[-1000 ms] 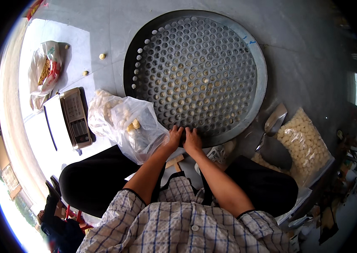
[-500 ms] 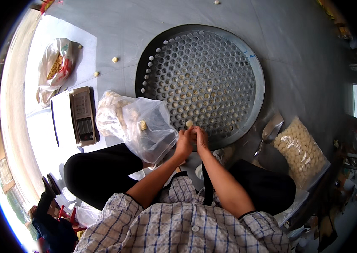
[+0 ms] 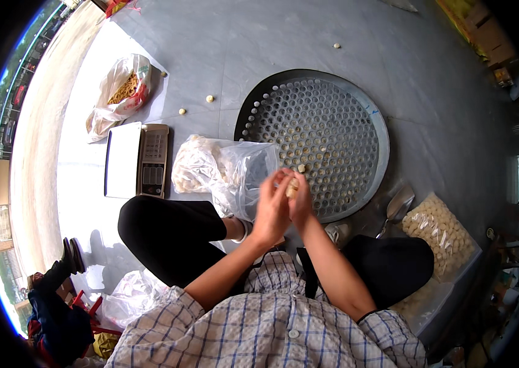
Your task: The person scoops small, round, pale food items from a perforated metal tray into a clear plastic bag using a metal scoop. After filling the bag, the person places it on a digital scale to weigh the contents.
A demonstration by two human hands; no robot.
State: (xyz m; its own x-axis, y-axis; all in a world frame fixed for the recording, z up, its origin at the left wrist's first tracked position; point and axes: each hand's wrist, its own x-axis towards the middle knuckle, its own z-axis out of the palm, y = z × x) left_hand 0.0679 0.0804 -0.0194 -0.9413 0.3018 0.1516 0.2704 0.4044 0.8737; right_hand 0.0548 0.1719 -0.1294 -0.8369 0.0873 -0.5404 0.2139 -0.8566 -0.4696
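One pale lump [image 3: 292, 188] between hands [image 3: 273, 207]

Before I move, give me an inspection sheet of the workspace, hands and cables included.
Surface: grey floor, sunlit at left.
Job's things: round holed tray; plastic bag overlapping its left edge in view; pale piece being handled.
Clutter: scale at left; metal scoop and bag of pale pieces at right.
Hands: left hand and right hand close together at the piece; blur hides which grips it.
Cables: nothing seen.
Surroundings: another person at lower left.
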